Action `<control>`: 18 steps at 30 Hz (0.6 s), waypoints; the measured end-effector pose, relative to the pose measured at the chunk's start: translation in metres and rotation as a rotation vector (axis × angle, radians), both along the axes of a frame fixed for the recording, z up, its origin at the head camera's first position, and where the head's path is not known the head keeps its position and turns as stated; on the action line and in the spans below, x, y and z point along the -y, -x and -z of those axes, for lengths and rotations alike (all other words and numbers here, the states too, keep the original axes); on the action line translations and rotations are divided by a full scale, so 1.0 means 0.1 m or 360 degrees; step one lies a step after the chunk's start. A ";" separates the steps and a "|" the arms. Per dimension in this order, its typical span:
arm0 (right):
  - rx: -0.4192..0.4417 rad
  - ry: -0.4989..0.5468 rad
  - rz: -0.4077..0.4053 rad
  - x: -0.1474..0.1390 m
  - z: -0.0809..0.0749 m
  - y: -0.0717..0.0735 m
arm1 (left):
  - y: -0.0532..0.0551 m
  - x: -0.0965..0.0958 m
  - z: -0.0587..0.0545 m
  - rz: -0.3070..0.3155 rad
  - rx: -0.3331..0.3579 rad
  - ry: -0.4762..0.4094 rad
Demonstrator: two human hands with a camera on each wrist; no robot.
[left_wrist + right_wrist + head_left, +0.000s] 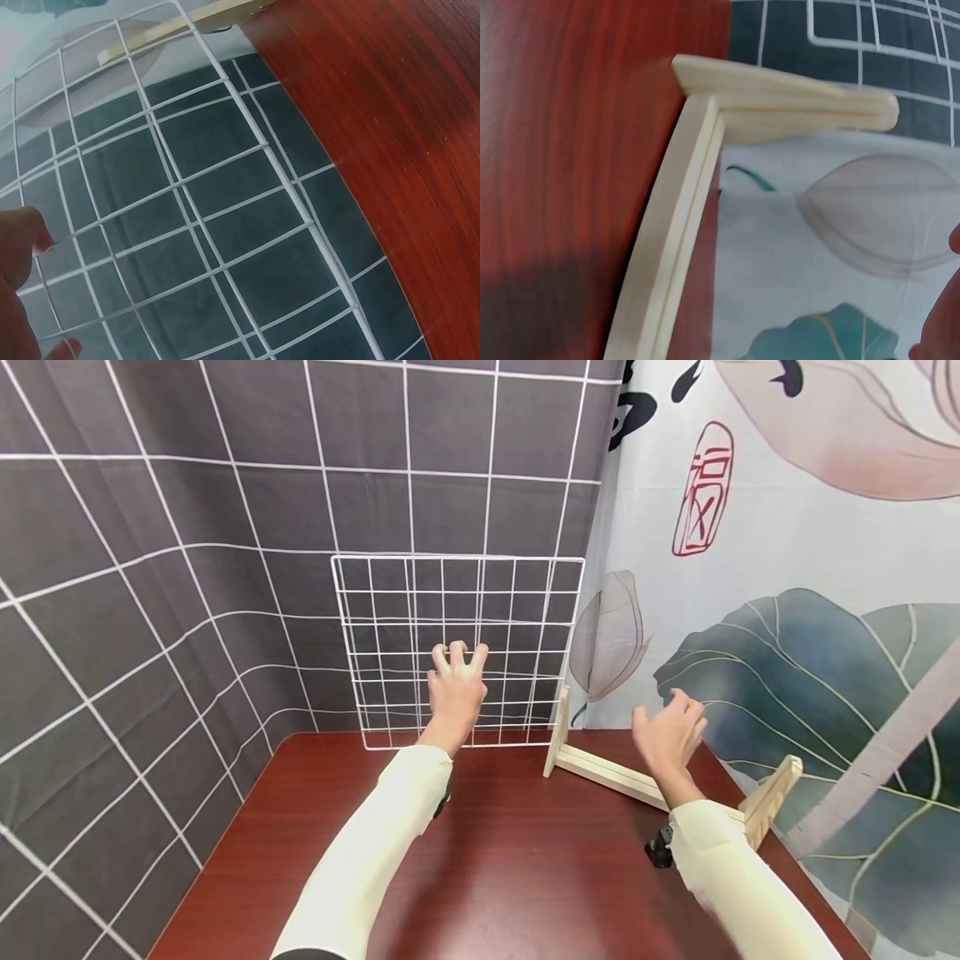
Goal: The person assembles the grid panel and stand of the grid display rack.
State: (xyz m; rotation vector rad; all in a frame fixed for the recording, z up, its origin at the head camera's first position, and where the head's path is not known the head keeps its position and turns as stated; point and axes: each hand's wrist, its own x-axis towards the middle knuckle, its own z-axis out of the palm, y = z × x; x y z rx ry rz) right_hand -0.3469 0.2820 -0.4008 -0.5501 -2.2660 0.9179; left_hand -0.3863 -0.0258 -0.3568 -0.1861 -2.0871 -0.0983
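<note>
A white wire grid panel [517,623] stands upright at the far side of the table, its lower edge near the back edge. My left hand [457,697] grips it by the wires near its middle. In the left wrist view, the fingers [19,247] hook through the mesh. Right of the panel is a pale wooden stand [611,778], a grooved rail with an upright piece at each end. Over its rail hovers my right hand [670,735], fingers spread and loosely bent, holding nothing. The right wrist view shows the rail [664,225] and the far upright close up.
The reddish-brown table [480,868] lies beneath both arms. Behind and to the left hangs a dark grey curtain [255,410] with white grid lines. On the right hangs a pale cloth [645,527] with leaf and flower prints, close to the stand.
</note>
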 end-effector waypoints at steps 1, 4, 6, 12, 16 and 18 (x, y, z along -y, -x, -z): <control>-0.0001 -0.0005 0.0024 -0.03 0.01 -0.02 | 0.00 0.01 0.00 0.0001 0.0001 0.0000; -0.0027 -0.0013 0.0091 -0.14 0.04 -0.09 | 0.00 0.03 0.00 -0.0004 0.0001 0.0009; -0.0060 -0.0033 0.0132 -0.23 0.06 -0.13 | 0.01 0.03 0.01 -0.0008 -0.0002 0.0010; -0.0210 -0.0119 0.0226 -0.50 0.10 -0.27 | 0.02 0.04 0.02 0.0015 0.0021 -0.0020; -0.0156 -0.0156 0.0295 -0.69 0.10 -0.38 | 0.02 0.03 0.03 0.0042 0.0042 -0.0037; -0.0085 -0.0152 0.0327 -0.77 0.09 -0.43 | 0.02 0.03 0.03 0.0042 0.0028 -0.0034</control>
